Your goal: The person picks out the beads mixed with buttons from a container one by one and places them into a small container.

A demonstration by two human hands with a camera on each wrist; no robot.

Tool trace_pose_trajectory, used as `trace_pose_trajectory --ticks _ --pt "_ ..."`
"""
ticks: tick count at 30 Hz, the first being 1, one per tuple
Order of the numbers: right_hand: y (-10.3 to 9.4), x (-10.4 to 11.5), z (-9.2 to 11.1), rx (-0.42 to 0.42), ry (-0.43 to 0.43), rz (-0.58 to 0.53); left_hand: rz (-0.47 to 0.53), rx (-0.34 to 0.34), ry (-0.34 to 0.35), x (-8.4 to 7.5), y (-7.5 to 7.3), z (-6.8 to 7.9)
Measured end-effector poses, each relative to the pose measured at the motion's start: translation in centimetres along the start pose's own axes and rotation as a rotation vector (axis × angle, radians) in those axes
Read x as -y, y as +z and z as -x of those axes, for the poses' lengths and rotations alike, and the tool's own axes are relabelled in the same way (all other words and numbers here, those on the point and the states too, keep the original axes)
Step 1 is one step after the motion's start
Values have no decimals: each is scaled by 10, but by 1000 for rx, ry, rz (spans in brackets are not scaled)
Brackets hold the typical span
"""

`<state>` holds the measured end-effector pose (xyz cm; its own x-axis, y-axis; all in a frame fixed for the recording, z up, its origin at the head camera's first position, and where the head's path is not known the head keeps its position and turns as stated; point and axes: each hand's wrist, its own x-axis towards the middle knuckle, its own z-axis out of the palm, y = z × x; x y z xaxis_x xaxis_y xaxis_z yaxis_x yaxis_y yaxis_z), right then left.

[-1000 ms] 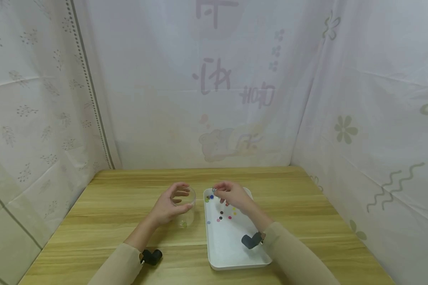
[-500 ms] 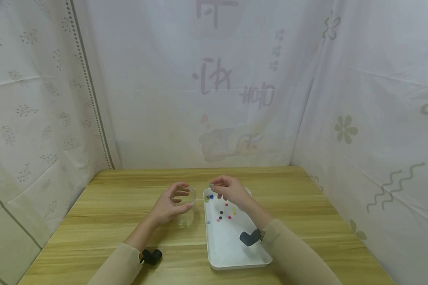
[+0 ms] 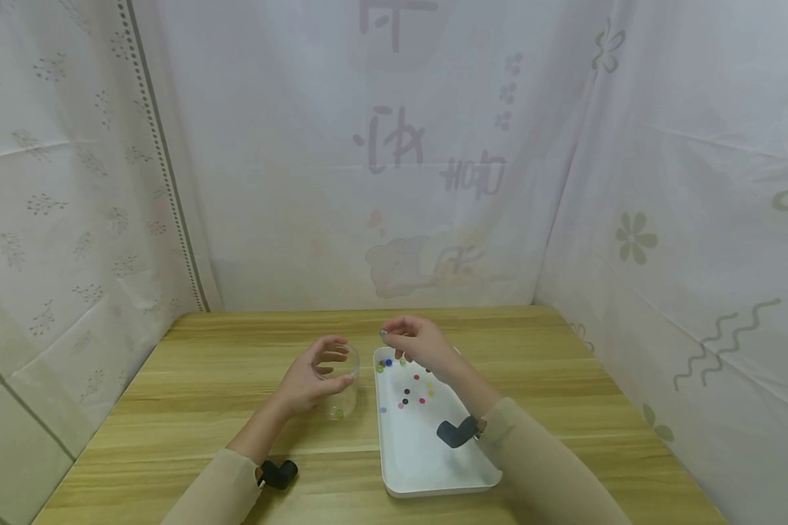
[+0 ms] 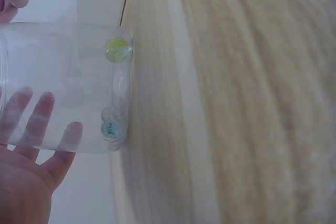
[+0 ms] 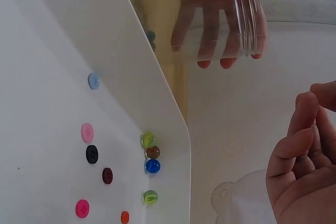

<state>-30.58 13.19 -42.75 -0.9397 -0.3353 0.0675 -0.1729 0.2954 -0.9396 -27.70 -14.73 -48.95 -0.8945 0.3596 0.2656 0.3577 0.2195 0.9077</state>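
- Left hand (image 3: 308, 379) grips the clear jar (image 3: 341, 383), fingers curled round its wall; the jar stands upright on the wooden table (image 3: 203, 379), just left of the white tray (image 3: 427, 467). Position unchanged from one second ago.
- Left wrist view: fingertips (image 4: 39, 114) show through the jar wall (image 4: 68, 77); three marbles lie at the jar bottom, one yellow-green (image 4: 117, 49), two pale bluish ones (image 4: 110, 124) touching each other.
- Black wrist mount (image 3: 279, 474) sits on the left sleeve, near the table's front edge.
- Right hand (image 3: 416, 346) pinches a small marble (image 3: 383, 333) at its fingertips. It now hovers above the tray's far left corner, higher and further left than one second ago, when it was low over the tray; now nearer the jar mouth, not yet above it.
- Right wrist view: fingers (image 5: 299, 166) curled inward; the marble itself is hidden here.
- Tray contents: four marbles clustered at the far left corner, yellow-green (image 5: 148, 140), brown (image 5: 153, 152), blue (image 5: 153, 166), green (image 5: 150, 197); flat buttons spread beside them, light blue (image 5: 93, 81), pink (image 5: 87, 132), black (image 5: 92, 154), dark red (image 5: 107, 176), magenta (image 5: 82, 208), orange (image 5: 125, 217).
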Motion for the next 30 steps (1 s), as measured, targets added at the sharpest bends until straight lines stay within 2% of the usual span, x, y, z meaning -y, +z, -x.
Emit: trace_pose_trajectory --ticks 11,19,30 --pt "11 16 -2 53 -29 -20 -14 8 1 -1 -1 1" --pt "21 23 -4 79 -74 14 -14 14 9 1 -1 0" --pt "38 31 -7 125 -68 -3 -10 21 -1 1 -2 0"
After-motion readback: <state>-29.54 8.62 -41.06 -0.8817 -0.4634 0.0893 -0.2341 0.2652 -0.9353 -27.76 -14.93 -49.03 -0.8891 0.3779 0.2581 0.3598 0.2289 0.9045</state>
